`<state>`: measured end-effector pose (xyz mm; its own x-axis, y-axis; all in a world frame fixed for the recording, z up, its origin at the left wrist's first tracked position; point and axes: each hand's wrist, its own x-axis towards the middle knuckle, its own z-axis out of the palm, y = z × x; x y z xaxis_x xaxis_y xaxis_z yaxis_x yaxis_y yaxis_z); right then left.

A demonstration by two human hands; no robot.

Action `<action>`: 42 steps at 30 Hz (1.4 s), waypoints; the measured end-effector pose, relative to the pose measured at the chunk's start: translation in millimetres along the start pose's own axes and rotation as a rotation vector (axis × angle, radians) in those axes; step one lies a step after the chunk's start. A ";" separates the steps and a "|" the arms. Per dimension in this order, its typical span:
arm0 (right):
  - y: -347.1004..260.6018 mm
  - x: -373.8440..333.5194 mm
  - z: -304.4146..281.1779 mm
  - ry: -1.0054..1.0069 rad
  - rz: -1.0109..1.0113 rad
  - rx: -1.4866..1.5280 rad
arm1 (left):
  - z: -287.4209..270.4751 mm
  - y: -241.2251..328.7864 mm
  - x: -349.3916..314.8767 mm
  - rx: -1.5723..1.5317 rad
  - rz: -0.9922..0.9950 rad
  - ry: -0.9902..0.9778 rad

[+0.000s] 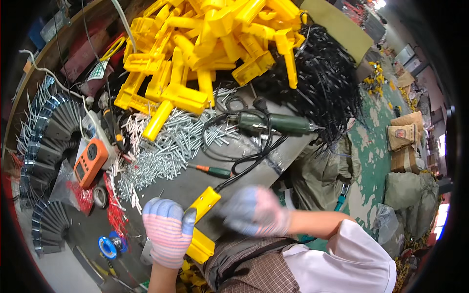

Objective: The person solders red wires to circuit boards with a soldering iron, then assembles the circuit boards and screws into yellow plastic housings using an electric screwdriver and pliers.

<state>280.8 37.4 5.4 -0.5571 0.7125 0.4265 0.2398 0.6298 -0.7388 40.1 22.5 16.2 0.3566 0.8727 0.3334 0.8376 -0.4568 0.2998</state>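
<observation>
My left hand (pixel 168 227), in a striped knit glove with bluish-grey fingers, is closed round a yellow plastic housing (pixel 205 203). The housing sticks out above and below the fingers. From its upper end a black cable (pixel 239 178) runs up over the bench. Just to the right of the housing is my right hand (pixel 259 212), gloved the same way. Motion blurs its fingers, so whether it holds anything cannot be made out. A screwdriver (pixel 215 170) with a green and orange handle lies above the housing. Beyond it rests a dark green cylindrical power tool (pixel 276 123).
Yellow housings (pixel 210 44) are heaped at the back, beside bundled black cables (pixel 322 73). Loose screws (pixel 161 151) cover the bench's middle. An orange multimeter (pixel 90 162), a solder spool (pixel 108 247) and stacked metal plates (pixel 51 127) stand left. A draped sack (pixel 322 171) borders the right edge.
</observation>
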 end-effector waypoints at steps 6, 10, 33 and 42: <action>53.9 9.3 -128.2 0.030 0.281 -0.978 | 8.6 27.6 -5.3 -0.060 -0.159 -0.108; 80.8 7.2 -149.1 -0.179 0.369 -0.988 | 11.4 31.1 3.6 -0.003 -0.146 -0.106; 59.0 38.2 -178.7 -0.120 0.752 -0.242 | 11.0 28.9 4.8 -0.016 -0.172 -0.100; 24.6 28.2 -140.8 0.233 0.940 0.686 | 11.5 29.5 4.0 -0.019 -0.163 -0.095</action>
<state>382.9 116.6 72.7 -0.2147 0.8910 -0.4001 -0.0386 -0.4171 -0.9080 71.0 14.5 16.1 0.2553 0.9473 0.1936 0.8799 -0.3106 0.3597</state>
